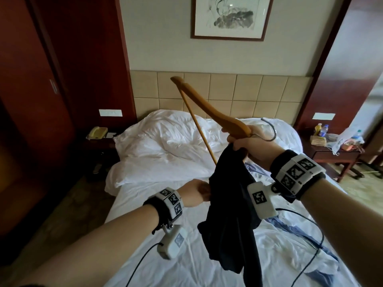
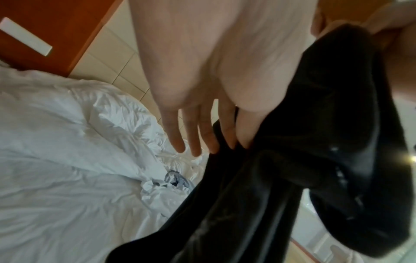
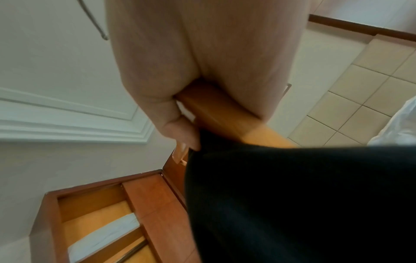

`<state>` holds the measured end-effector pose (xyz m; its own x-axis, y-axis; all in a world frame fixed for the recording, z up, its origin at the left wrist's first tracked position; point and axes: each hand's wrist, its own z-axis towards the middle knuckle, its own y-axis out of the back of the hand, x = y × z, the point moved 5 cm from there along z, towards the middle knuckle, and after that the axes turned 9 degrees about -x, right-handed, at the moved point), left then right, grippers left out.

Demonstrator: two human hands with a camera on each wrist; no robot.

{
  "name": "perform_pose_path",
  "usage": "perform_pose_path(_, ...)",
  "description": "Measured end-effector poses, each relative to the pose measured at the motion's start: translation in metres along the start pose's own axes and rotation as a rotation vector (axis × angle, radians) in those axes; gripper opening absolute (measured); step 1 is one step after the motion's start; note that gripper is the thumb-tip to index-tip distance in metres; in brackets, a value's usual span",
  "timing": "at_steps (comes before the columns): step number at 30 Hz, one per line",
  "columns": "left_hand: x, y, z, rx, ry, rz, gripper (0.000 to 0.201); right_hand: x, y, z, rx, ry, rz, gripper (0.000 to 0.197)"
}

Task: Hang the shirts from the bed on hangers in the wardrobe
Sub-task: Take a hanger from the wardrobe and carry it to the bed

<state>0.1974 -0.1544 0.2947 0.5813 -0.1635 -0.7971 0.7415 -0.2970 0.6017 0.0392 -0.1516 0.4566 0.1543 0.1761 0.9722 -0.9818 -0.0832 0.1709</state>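
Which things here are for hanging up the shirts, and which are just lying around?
For the job: wooden hanger gripped by right hand; black shirt, touched by left hand; blue shirt on the bed.

Just lying about: telephone, bottles, framed picture.

**Right hand on hanger and dark shirt**

The right hand (image 3: 180,85) grips a wooden hanger (image 3: 216,110), thumb pressed against the black shirt (image 3: 292,204) draped over it. Beyond lie a white wall panel (image 3: 67,115) and tan tiles (image 3: 351,103).
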Motion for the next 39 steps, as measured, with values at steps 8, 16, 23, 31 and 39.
perform_pose_path(8,0.001,-0.011,0.008,-0.083,0.014,0.017,0.043,0.01,0.02,-0.013,-0.02,0.062,-0.025,0.045)
perform_pose_path(16,-0.016,0.069,-0.009,-0.437,-0.098,-0.175,0.01,-0.021,0.051,-0.017,-0.138,0.038,-0.414,0.025)
perform_pose_path(23,-0.059,0.087,-0.013,-0.43,-0.201,-0.053,0.028,-0.017,0.013,-0.011,-0.089,0.117,-0.474,0.023)
perform_pose_path(31,-0.069,0.102,-0.023,-0.355,-0.232,0.076,0.025,0.006,-0.052,-0.016,-0.085,0.298,-0.505,0.015)
perform_pose_path(39,-0.037,0.111,-0.051,-0.514,-0.293,-0.017,0.013,0.006,-0.057,-0.003,-0.149,0.254,-0.328,0.028)
